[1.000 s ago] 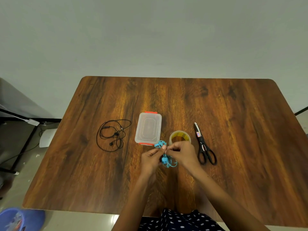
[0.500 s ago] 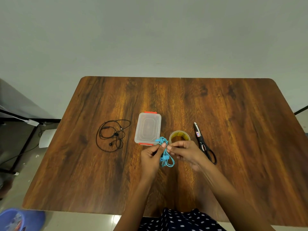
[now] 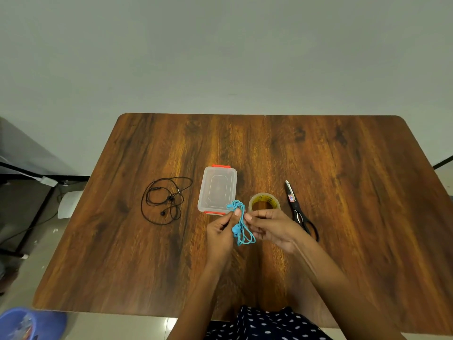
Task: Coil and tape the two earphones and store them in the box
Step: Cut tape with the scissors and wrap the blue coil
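Observation:
A blue earphone (image 3: 245, 238) is bunched into a long coil that hangs above the table's near middle. My left hand (image 3: 219, 233) pinches the coil near its top between thumb and fingers. My right hand (image 3: 273, 228) comes in from the right with curled fingers, and its fingertips pinch the cord at the same spot. A black earphone (image 3: 163, 200) lies loose and tangled on the table at the left. The clear box (image 3: 218, 190) with orange clips sits shut between the black earphone and my hands.
A roll of clear tape (image 3: 264, 201) stands just beyond my right hand. Black scissors (image 3: 298, 211) lie to its right, partly under my wrist. The wooden table (image 3: 355, 192) stretches wide on the right. A blue bucket (image 3: 23, 323) stands on the floor at the lower left.
The coil has stretched from a small bunch into a longer hanging loop. My right hand has slid slightly to the right and opened its fingers a little; my left hand stays put.

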